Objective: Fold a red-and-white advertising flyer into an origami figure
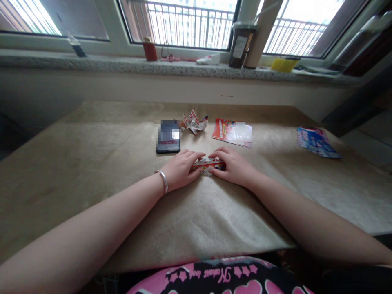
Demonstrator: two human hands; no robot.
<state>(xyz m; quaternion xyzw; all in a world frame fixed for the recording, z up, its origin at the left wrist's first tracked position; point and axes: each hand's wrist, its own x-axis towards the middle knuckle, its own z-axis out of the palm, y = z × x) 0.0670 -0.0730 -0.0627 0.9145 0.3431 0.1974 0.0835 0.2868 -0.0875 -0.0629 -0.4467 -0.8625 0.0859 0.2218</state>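
Note:
Both my hands rest on the table, pinching a small folded piece of red and white printed paper (209, 165) between them. My left hand (180, 169), with a silver bangle on its wrist, presses the paper's left end with bent fingers. My right hand (233, 165) grips its right end, fingers curled over it. The paper lies flat against the beige felt-like cover (92, 163) of the table.
A dark phone (168, 136) lies just beyond my left hand. A crumpled folded paper piece (194, 121) and a red leaflet stack (232, 132) lie further back. Blue printed sheets (317, 141) sit far right. The stone window sill (122, 64) holds a red cup (150, 50), a jar (240, 45) and small items.

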